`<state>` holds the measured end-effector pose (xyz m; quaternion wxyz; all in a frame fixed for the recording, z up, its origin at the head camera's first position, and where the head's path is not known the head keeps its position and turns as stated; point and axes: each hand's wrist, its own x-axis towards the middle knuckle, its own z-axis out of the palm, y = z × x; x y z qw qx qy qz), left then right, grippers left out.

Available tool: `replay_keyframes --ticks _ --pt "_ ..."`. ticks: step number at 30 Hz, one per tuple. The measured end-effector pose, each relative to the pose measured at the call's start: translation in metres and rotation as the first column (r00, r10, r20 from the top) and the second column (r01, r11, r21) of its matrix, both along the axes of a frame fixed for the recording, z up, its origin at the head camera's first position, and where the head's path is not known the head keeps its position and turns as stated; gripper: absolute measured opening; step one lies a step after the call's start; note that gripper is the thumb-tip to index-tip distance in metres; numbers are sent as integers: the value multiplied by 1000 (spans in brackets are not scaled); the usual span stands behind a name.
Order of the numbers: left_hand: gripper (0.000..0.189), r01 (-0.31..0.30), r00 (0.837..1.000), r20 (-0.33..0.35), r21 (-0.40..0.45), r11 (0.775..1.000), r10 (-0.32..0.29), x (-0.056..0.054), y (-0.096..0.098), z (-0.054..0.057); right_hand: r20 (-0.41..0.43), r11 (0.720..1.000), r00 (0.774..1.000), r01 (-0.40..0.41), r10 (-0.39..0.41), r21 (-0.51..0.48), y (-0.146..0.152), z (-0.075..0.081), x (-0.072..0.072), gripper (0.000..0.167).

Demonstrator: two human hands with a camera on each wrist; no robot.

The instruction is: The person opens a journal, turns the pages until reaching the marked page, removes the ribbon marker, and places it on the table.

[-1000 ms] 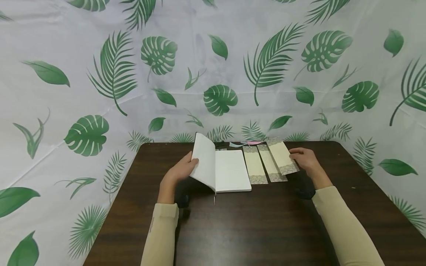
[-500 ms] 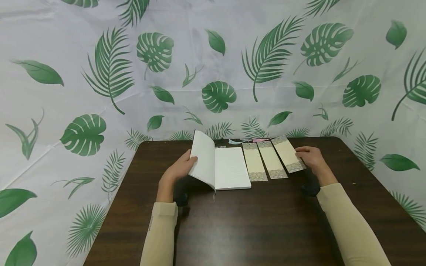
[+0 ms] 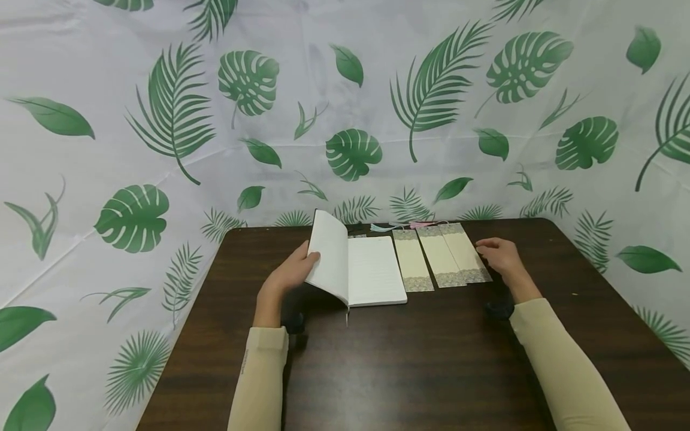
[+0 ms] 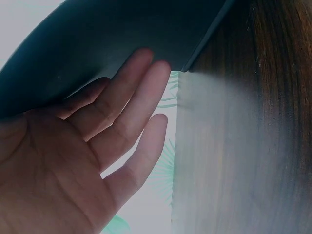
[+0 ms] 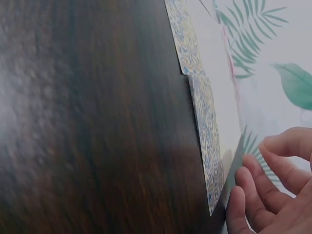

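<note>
An open lined notebook [image 3: 375, 272] lies on the table, its ribbon hanging at the bottom of the spine. My left hand [image 3: 291, 268] holds up its left side, thumb on the white page and fingers behind the dark cover [image 4: 117, 34]. Right of the notebook lie three cream bookmarks with patterned ends: the left bookmark [image 3: 412, 257], the middle bookmark [image 3: 434, 248] and the right bookmark [image 3: 466, 250], these last two meeting or slightly overlapping. My right hand [image 3: 501, 257] is at the right bookmark's edge, fingers loosely bent, with a small gap in the right wrist view.
Blue and pink tassels [image 3: 383, 227] lie at the bookmarks' far ends. A small, partly hidden item [image 3: 357, 236] sits behind the notebook. The dark wooden table [image 3: 388, 365] runs back to a leaf-patterned cloth [image 3: 302, 173].
The right bookmark, earlier tilted in my right hand, moved right off the middle one, then back left against it, now let go. The left hand keeps holding the notebook's side.
</note>
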<state>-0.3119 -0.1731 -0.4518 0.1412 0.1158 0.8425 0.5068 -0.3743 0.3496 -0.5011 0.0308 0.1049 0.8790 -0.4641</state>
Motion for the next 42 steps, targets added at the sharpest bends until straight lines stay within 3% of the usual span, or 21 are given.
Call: replay_keyframes --ticks 12,23,27,34,42 --pt "59 0 1000 -2 12 1000 0 1 -1 2 -46 998 997 -61 60 -32 -26 12 4 62" --pt "56 11 1000 -3 5 1000 -11 1 0 2 -77 973 970 -228 229 22 -66 32 15 60" --pt "56 3 1000 -4 9 1000 -3 2 0 3 -130 950 941 -304 311 71 -88 37 19 54" --pt "56 18 1000 -11 14 1000 -18 2 0 1 -213 891 866 -439 453 112 -131 40 33 41" --pt "53 -1 1000 -7 18 1000 1 1 -3 0 -184 781 763 -576 620 240 -189 24 42 36"
